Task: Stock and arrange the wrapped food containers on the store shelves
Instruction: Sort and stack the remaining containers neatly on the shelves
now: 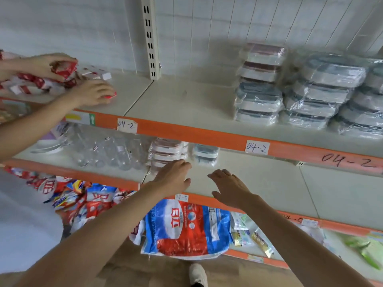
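Observation:
On the middle shelf (269, 183) stand a small stack of wrapped pink-lidded containers (165, 151) and, right of it, a stack of blue-lidded ones (205, 155). My left hand (174, 176) is open over the shelf, its fingertips at the front of the pink stack. My right hand (230, 188) hovers open just right of it, in front of the blue stack, holding nothing. On the upper shelf (186, 104) at the right are taller stacks of wrapped containers, pink and blue (259, 83) and grey-blue (323, 90).
Another person's two hands (91, 92) handle red-and-white packets (41, 79) on the upper shelf at the left. Clear glass jars (107, 154) crowd the middle shelf left of the pink stack. Detergent bags (186, 224) fill the lower shelf. Orange shelf edges carry paper labels.

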Demonstrator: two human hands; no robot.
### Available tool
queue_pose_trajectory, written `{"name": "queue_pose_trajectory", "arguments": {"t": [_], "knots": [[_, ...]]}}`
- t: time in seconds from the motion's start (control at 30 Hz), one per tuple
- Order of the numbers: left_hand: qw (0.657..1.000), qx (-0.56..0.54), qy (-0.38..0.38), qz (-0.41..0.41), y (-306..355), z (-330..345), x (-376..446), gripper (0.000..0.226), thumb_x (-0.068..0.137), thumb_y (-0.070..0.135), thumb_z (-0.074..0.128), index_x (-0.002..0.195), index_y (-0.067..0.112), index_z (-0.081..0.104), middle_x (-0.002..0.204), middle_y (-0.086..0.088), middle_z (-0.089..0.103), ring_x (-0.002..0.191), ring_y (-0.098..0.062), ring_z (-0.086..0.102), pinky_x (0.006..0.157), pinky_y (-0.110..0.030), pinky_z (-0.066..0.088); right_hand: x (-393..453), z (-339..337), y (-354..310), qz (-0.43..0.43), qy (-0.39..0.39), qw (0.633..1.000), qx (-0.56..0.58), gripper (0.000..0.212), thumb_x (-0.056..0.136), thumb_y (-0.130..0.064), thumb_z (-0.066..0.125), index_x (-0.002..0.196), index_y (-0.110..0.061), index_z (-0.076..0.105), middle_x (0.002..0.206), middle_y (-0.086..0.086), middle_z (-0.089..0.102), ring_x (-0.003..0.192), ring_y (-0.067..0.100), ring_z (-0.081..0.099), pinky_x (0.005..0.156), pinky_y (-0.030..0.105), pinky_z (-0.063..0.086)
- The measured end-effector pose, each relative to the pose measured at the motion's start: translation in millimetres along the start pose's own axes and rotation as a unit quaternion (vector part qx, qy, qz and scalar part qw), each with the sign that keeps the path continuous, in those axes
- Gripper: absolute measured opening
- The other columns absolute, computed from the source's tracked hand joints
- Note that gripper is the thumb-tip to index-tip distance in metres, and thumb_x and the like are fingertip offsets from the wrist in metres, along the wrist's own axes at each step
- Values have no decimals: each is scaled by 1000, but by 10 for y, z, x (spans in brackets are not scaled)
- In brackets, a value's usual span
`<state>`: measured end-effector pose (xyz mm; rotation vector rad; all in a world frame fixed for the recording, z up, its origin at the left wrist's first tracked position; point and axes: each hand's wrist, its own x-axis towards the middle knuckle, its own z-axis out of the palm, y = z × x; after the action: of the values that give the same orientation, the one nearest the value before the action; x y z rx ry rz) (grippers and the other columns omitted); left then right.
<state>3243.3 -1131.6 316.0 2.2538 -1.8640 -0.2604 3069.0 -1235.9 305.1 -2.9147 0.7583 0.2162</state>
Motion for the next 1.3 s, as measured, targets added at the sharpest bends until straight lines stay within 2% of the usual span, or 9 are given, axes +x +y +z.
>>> {"name": "queue_pose_trajectory", "arguments": {"t": [0.2,0.37,0.5,0.7,0.77,0.83,0.93,1.13,1.3], "knots": [[996,-77,12,-47,-412,1040,589,52,91,28,55,139,12,40,136,-5,47,125,-20,45,101,-35,39,891,898,621,40,22,999,-11,64,92,-33,52,147,-15,23,152,0,23,137,18,24,106,33,30],[991,-108,60,-54,-764,1770,1061,53,92,29,54,141,13,39,137,-1,45,125,-17,44,102,-27,35,1809,1312,1109,85,153,984,-23,66,91,-29,57,145,-11,24,152,4,21,138,23,20,106,36,31],[990,-85,106,-34,-990,2118,1330,51,92,29,53,139,15,40,136,2,45,125,-13,43,97,-20,29,2390,1526,1342,102,167,981,-10,80,88,-31,62,148,-12,13,156,5,11,144,22,8,112,39,21],[989,-35,142,-6,-957,2183,1911,65,88,22,57,144,8,26,143,-7,30,135,-22,29,107,-28,25,2257,1802,1336,108,239,961,-87,49,88,-18,56,132,-12,36,134,7,37,123,26,35,95,36,33],[995,-11,100,0,-867,2179,2190,83,84,26,63,148,4,14,152,-12,18,142,-25,17,112,-26,14,1879,1908,1362,110,261,953,-105,51,75,-13,68,123,-7,50,122,11,50,110,29,49,81,37,42],[1000,25,-15,3,-765,2228,2429,109,78,37,71,151,6,-3,159,-8,-7,146,-23,-4,118,-34,3,1470,2008,1492,132,289,943,-96,55,51,-10,84,102,-3,65,101,13,63,89,32,62,64,38,50],[985,123,-123,5,-669,2333,2678,129,67,57,75,149,12,-14,157,-4,-22,145,-24,-17,118,-49,-1,923,2133,1762,181,284,939,-68,60,34,-5,88,90,1,68,89,16,65,76,35,64,56,37,52],[988,139,-67,21,-560,2397,2651,103,76,44,69,151,18,4,155,-2,7,142,-26,8,114,-55,11,393,2230,1923,236,262,935,-46,69,36,-5,91,99,5,64,95,18,63,81,40,63,61,44,55],[988,118,-20,93,-437,2422,2168,84,75,37,69,147,25,26,137,-2,28,124,-24,25,100,-41,29,261,2185,1629,227,245,942,-23,63,38,-4,90,97,3,65,96,18,64,82,38,64,69,44,54]]}}
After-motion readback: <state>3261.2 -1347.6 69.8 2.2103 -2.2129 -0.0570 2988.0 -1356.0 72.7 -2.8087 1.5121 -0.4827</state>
